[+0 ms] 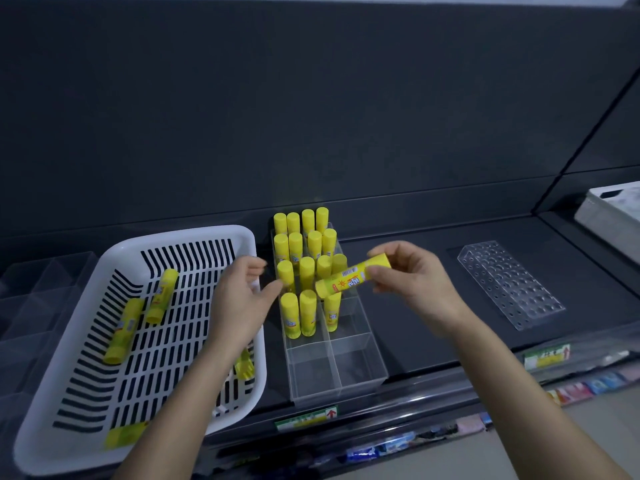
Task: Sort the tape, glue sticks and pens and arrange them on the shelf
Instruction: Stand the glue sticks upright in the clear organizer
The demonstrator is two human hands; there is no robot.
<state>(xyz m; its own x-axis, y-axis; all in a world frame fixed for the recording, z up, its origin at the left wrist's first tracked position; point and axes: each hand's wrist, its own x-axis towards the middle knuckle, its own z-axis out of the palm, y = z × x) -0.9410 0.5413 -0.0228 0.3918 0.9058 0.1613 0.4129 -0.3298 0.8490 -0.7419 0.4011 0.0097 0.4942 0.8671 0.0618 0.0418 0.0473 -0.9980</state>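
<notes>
- Glue stick (349,278), yellow with a printed label, lay tilted close to level in the air above the clear organiser (346,362), its lower end toward the left hand.
- Right hand (412,282) pinched the upper end of that stick between thumb and fingertips.
- Left hand (242,299) hovered over the right rim of the white basket (86,341); its fingers were loosely curled and held nothing, and the thumb pointed toward the organiser. Contact with the nearest standing stick could not be judged.
- Upright glue sticks (304,258) stood cap-up in rows in the far compartments of the organiser.
- Loose glue sticks (124,330) lay flat on the slotted basket floor at its left side; another stick (244,367) showed partly beneath the left forearm.
- Yellow item (126,434) at the basket's near rim was too blurred to identify.
- Basket and organiser sat side by side on the dark shelf (415,334), the basket to the left.
- Clear perforated holder (509,285) lay on the shelf well apart to the right of the organiser.
- White box (609,216) stood at the far right edge.
- Price label (306,418) was fixed to the shelf's front lip below the organiser.
</notes>
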